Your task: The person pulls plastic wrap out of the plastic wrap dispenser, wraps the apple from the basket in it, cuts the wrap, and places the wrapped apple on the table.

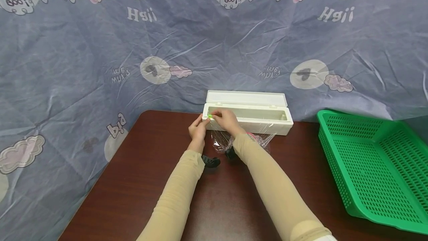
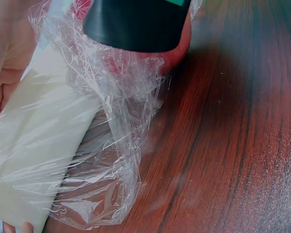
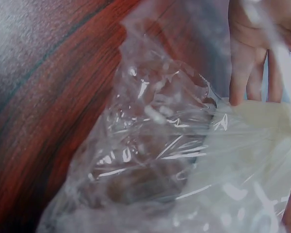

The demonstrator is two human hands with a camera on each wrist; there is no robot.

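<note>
A long white cling film box [image 1: 264,126] stands with its lid [image 1: 247,98] raised at the table's far edge. My left hand [image 1: 197,130] holds its left end, thumb at the front edge. My right hand [image 1: 228,120] pinches a small bright green slide cutter [image 1: 210,116] at that same end. Clear cling film [image 1: 219,144] hangs over the box's front and lies crumpled on the table. In the left wrist view, film partly covers a red rounded thing [image 2: 177,60], its kind hidden behind the film and a black wrist mount.
A green plastic basket [image 1: 344,166] stands at the right side of the dark wooden table [image 1: 230,203]. Patterned grey-blue cloth [image 1: 200,47] hangs close behind the box and along the left. Black wrist camera mounts [image 1: 211,161] sit under the forearms, near the film.
</note>
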